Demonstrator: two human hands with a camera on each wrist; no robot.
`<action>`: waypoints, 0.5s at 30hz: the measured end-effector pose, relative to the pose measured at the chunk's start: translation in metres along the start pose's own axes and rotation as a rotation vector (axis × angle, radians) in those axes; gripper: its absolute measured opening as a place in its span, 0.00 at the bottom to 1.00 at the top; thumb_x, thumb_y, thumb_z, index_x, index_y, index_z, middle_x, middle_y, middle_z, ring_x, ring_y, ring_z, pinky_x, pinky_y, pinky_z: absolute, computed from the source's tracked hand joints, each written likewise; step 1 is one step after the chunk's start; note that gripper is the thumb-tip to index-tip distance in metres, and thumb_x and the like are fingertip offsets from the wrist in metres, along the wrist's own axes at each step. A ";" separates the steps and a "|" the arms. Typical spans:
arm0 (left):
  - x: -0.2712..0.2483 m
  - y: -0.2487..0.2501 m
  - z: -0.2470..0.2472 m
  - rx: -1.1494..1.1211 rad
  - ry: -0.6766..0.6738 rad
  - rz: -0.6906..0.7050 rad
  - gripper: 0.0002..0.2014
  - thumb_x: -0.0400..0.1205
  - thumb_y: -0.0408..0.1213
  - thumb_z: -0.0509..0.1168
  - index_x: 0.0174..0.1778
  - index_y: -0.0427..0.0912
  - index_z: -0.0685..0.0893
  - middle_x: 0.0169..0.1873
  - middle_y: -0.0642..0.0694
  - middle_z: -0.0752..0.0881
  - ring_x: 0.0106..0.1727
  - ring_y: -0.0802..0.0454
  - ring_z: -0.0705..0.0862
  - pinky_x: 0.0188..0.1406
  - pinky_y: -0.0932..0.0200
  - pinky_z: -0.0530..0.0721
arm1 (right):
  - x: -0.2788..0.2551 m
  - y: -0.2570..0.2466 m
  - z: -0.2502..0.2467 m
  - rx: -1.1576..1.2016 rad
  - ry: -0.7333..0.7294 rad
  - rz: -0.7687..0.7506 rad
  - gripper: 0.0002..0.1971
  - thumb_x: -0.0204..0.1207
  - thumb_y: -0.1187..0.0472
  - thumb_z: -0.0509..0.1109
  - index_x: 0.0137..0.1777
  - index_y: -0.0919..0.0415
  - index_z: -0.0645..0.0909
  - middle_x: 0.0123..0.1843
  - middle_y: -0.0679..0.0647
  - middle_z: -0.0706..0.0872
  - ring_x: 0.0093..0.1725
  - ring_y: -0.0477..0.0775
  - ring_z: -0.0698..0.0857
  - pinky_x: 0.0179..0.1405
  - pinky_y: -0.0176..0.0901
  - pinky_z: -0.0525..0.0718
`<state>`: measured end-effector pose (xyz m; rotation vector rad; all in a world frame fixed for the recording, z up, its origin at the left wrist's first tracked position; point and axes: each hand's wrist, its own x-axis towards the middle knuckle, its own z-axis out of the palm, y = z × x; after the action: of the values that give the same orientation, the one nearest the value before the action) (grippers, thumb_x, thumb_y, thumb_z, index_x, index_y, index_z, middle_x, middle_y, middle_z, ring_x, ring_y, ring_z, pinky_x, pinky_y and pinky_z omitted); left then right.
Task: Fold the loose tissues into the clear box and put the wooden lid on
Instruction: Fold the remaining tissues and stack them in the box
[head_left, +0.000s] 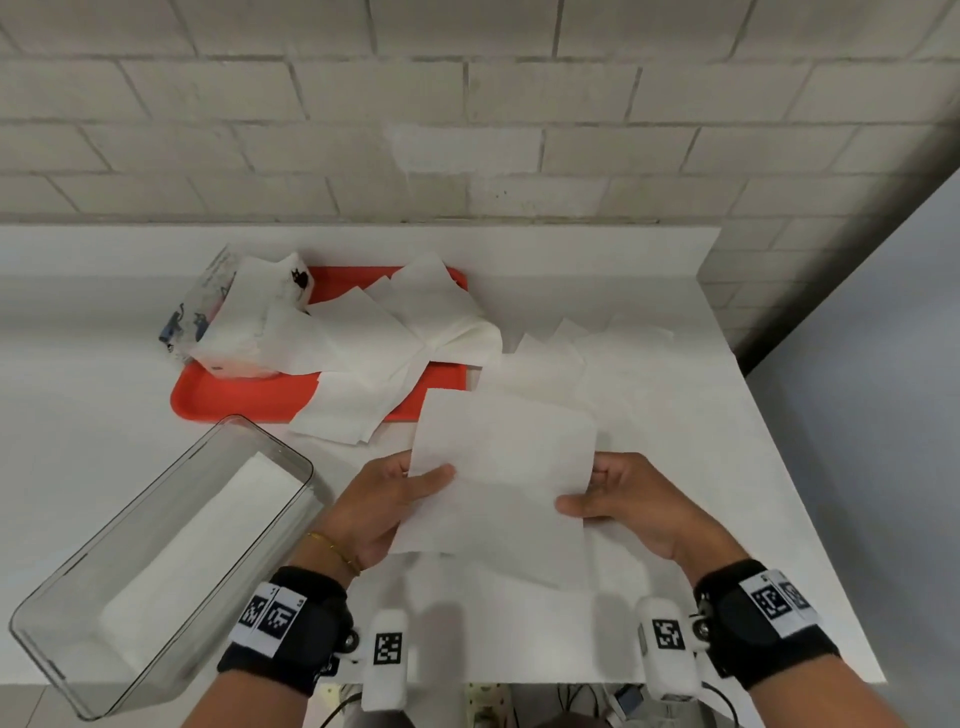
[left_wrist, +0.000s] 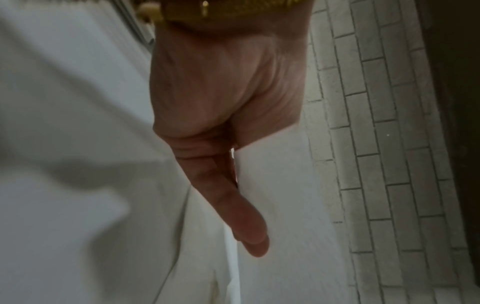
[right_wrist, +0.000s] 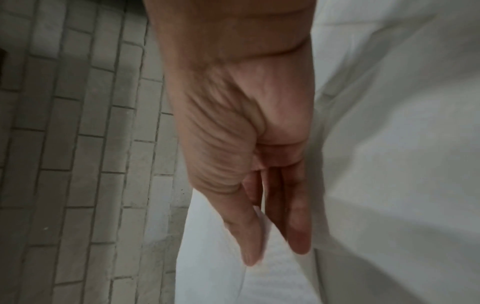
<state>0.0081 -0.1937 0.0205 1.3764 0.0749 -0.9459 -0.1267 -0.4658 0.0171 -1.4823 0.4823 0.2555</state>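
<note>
Both hands hold one white tissue (head_left: 501, 467) above the white table, near its front edge. My left hand (head_left: 387, 499) pinches the sheet's left edge between thumb and fingers; the left wrist view shows the thumb (left_wrist: 241, 216) lying on the tissue (left_wrist: 280, 205). My right hand (head_left: 623, 501) pinches the right edge, the sheet (right_wrist: 221, 257) passing between thumb and fingers. The clear box (head_left: 67, 597) stands at the front left with folded tissues (head_left: 208, 540) inside. More loose tissues (head_left: 379, 338) lie on the red tray and to its right. No wooden lid is in view.
A red tray (head_left: 234, 395) at the table's middle back carries an opened tissue pack (head_left: 244, 312). Another tissue (head_left: 519, 623) lies flat under my hands. A brick wall (head_left: 467, 114) rises behind the table. The table's right edge (head_left: 810, 493) drops off to the floor.
</note>
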 end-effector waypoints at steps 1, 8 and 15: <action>0.000 -0.003 0.000 -0.005 0.004 0.005 0.14 0.83 0.30 0.74 0.65 0.32 0.91 0.61 0.32 0.92 0.63 0.32 0.92 0.63 0.38 0.91 | 0.001 0.003 0.001 -0.001 0.023 0.004 0.18 0.74 0.73 0.82 0.62 0.60 0.92 0.58 0.57 0.95 0.55 0.55 0.94 0.49 0.45 0.90; -0.006 -0.021 -0.016 0.137 -0.025 0.011 0.14 0.79 0.17 0.69 0.45 0.36 0.97 0.56 0.35 0.95 0.60 0.36 0.92 0.59 0.49 0.91 | -0.004 0.011 -0.014 -0.005 0.070 0.027 0.13 0.83 0.82 0.67 0.49 0.71 0.92 0.39 0.54 0.94 0.39 0.47 0.91 0.38 0.35 0.88; -0.013 -0.024 -0.037 0.123 -0.154 -0.033 0.28 0.62 0.15 0.61 0.53 0.32 0.96 0.61 0.37 0.93 0.57 0.41 0.88 0.43 0.65 0.88 | -0.013 0.011 -0.022 0.024 0.001 -0.025 0.11 0.86 0.76 0.68 0.58 0.70 0.92 0.53 0.70 0.93 0.55 0.66 0.94 0.57 0.49 0.92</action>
<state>0.0021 -0.1530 -0.0007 1.4140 -0.0784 -1.0964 -0.1464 -0.4849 0.0129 -1.4643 0.4655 0.2290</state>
